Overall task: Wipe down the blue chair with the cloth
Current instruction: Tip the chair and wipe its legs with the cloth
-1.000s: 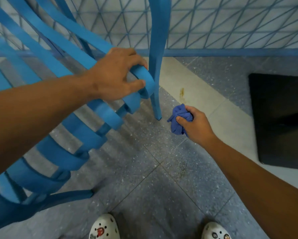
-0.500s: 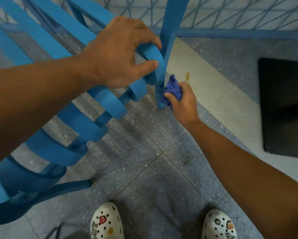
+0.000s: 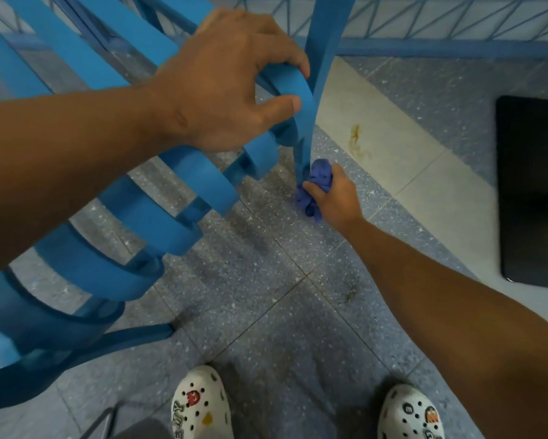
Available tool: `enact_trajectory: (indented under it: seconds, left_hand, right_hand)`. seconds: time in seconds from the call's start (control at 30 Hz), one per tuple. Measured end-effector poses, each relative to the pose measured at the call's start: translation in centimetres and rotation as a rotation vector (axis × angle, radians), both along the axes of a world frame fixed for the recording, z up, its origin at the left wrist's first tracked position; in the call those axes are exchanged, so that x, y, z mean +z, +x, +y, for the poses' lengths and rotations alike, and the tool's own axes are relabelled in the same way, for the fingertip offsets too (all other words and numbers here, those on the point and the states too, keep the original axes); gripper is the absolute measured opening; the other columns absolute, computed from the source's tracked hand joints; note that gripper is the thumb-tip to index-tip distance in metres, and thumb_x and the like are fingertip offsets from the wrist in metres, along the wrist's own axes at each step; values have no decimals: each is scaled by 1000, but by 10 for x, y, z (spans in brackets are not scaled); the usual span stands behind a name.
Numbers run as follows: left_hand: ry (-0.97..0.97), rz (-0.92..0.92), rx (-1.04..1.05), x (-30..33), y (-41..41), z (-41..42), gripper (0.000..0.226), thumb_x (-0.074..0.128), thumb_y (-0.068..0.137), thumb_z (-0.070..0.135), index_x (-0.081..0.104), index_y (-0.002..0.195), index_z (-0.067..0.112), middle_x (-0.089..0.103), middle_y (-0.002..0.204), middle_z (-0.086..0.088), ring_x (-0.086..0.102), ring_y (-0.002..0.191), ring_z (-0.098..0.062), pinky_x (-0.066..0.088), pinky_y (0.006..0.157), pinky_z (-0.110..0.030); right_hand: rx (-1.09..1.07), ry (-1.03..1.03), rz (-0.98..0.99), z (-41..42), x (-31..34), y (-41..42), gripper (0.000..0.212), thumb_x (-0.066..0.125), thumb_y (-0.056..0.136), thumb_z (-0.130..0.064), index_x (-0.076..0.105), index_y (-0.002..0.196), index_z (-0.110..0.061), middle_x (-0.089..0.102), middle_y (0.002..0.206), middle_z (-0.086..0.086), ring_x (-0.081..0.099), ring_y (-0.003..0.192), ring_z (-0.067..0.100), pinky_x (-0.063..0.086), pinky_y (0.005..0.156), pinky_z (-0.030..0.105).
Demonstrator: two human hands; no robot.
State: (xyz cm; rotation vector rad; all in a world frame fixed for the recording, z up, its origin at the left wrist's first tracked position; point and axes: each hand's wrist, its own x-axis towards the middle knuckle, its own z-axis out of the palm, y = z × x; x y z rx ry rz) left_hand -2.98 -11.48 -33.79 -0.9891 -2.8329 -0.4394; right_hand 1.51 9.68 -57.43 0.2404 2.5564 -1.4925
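On the left, the blue chair (image 3: 85, 198) is seen tipped over, its curved slats fanned out above the speckled grey floor (image 3: 266, 312). The end of one slat is gripped by the left hand (image 3: 222, 87) — fingers curled over the top edge, thumb pressed against the near face, so the strap is clamped between them. Just right of that hand, a chair leg (image 3: 310, 122) is seen running down to the floor. Low on that leg, the cloth (image 3: 317, 182) — a bunched dark-blue rag — is pressed against the leg's foot, close to the floor. The cloth is held by the right hand (image 3: 336, 198), fingers closed tightly round the wad, knuckles up. Beyond the hand, a pale tile strip (image 3: 393, 147) with a brownish stain (image 3: 356, 141) is crossed by the view, and a black mat (image 3: 532, 185) is laid at the far right. Below, two white clogs (image 3: 199, 407) are planted on the floor.
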Motion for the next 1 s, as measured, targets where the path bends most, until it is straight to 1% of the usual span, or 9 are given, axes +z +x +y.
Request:
enact_trajectory:
  seconds: [0.13, 0.23, 0.33, 0.43, 0.5, 0.63, 0.77, 0.87, 1.0]
  left_hand:
    - [-6, 20, 10, -1, -1, 0, 47, 50, 93, 55, 63, 128, 25, 61, 124, -3, 53, 119, -24, 33, 112, -43]
    - [3, 29, 6, -1, -1, 0, 48, 49, 94, 56, 63, 128, 25, 62, 125, -1, 54, 119, -22, 33, 113, -41]
    - [-9, 23, -2, -1, -2, 0, 47, 49, 95, 56, 63, 127, 25, 62, 124, -1, 55, 118, -22, 36, 111, -44]
    - [0, 16, -6, -1, -1, -2, 45, 51, 94, 54, 63, 127, 25, 62, 123, -1, 54, 118, -22, 35, 111, -44]
    - [13, 21, 2, -1, -1, -3, 45, 51, 94, 54, 63, 127, 26, 61, 123, -1, 52, 119, -22, 33, 111, -41]
    - [12, 18, 0, -1, -2, -1, 46, 50, 93, 54, 63, 126, 25, 62, 123, -2, 53, 119, -23, 34, 112, -43]
    - [12, -2, -1, -1, -1, -1, 47, 50, 92, 55, 64, 126, 24, 62, 123, -3, 53, 118, -25, 35, 111, -46]
    - [18, 4, 0, -1, -1, 0, 48, 50, 93, 55, 64, 127, 23, 63, 124, -3, 53, 118, -24, 35, 110, -44]
    - [7, -6, 7, -1, -2, -1, 50, 50, 93, 56, 63, 128, 23, 62, 124, -4, 54, 119, -25, 35, 111, -46]
  right_hand:
    - [-60, -60, 138, 0, 17, -9, 36, 80, 87, -24, 45, 89, -35, 57, 82, -20, 57, 70, -20, 40, 58, 2]
    - [-77, -108, 231, -16, 32, -31, 35, 80, 82, -31, 48, 95, -23, 59, 85, -17, 59, 73, -14, 42, 59, 5]
    - [-76, -83, 161, -27, 28, -39, 32, 77, 86, -28, 54, 106, -16, 62, 85, -17, 61, 75, -5, 43, 61, 10]
    - [-127, -116, 54, -24, -1, -21, 19, 70, 93, -10, 53, 103, -9, 63, 59, -22, 58, 56, -16, 35, 44, 3]
    - [-161, -104, 38, -17, -8, -17, 19, 68, 95, -7, 50, 93, -13, 62, 56, -17, 55, 49, -16, 32, 37, 5]
    - [-98, -8, 75, 0, 9, -26, 33, 75, 91, -24, 55, 100, 0, 62, 86, 4, 56, 73, 10, 39, 57, 14]
    - [-24, -1, 248, 12, 36, -35, 42, 79, 86, -30, 50, 92, 0, 61, 86, 15, 49, 74, 11, 42, 62, 24]
    - [28, -24, 308, 1, 50, -45, 40, 80, 82, -33, 49, 89, -8, 58, 80, 3, 46, 68, 4, 40, 59, 18]
    - [22, -8, 154, -13, 30, -46, 30, 80, 84, -26, 50, 89, -25, 56, 81, -14, 54, 70, -8, 38, 57, 10]
